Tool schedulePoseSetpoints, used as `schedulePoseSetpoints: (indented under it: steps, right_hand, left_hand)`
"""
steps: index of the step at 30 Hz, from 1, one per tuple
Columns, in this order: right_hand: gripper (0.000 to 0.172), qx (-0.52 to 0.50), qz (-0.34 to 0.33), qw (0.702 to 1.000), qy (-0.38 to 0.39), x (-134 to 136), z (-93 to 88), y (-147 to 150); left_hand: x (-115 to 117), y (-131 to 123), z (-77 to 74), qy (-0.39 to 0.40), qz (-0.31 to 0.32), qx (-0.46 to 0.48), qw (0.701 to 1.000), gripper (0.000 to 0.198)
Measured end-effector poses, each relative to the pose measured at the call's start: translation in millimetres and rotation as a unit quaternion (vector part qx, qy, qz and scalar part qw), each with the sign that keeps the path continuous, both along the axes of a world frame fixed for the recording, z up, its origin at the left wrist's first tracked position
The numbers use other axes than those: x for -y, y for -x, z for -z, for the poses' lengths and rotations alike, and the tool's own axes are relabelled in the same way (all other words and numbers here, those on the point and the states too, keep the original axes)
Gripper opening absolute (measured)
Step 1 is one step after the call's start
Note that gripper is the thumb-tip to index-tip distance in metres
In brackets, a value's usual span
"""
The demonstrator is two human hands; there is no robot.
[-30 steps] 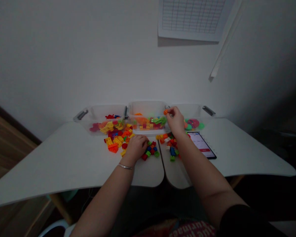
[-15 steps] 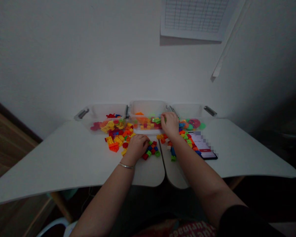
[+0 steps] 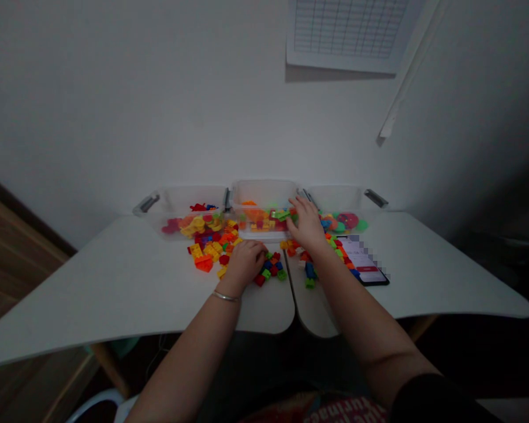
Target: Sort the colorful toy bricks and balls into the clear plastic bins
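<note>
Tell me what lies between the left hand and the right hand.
The head view shows a small cluster of red, green and blue toy bricks between the left hand and right hand, beside the seam of the two white desks.

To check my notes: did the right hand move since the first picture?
Yes: the right hand moved left, closer to the middle clear bin, its fingers now over that bin's right end.

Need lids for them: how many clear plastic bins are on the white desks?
3, along the desks' back edge: left bin with red and yellow bricks, middle bin with mixed bricks, right bin with round discs. None seems hidden.
</note>
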State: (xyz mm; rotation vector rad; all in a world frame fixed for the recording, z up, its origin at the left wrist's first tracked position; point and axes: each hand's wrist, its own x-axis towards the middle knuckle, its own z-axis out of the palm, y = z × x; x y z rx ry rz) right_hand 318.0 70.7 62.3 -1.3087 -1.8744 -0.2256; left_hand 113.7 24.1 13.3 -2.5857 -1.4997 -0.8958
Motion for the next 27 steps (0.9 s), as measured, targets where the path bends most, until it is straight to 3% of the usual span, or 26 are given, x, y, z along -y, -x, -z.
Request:
schedulePoseSetpoints:
  steps: [4, 9, 16, 27]
  right_hand:
    - [0.031, -0.015, 0.023, 1.0, -0.012, 27, 0.1, 3]
    - [0.02, 0.048, 0.026, 0.998, 0.04, 50, 22.4, 5]
    - [0.022, 0.09, 0.007, 0.991, 0.094, 44, 53.8, 2]
    - [0.022, 0.116, 0.007, 0.988, 0.102, 38, 57.7, 4]
  left_hand:
    - [1, 0, -1.0, 0.001, -0.002, -0.003, 1.0, 0.018]
    - [-2, 0, 1.2, 0.007, 0.002, -0.012, 1.0, 0.017]
    - [-1, -1, 1.1, 0.001, 0.003, -0.013, 1.0, 0.018]
    - [0, -1, 1.1, -0.008, -0.002, -0.011, 1.0, 0.018]
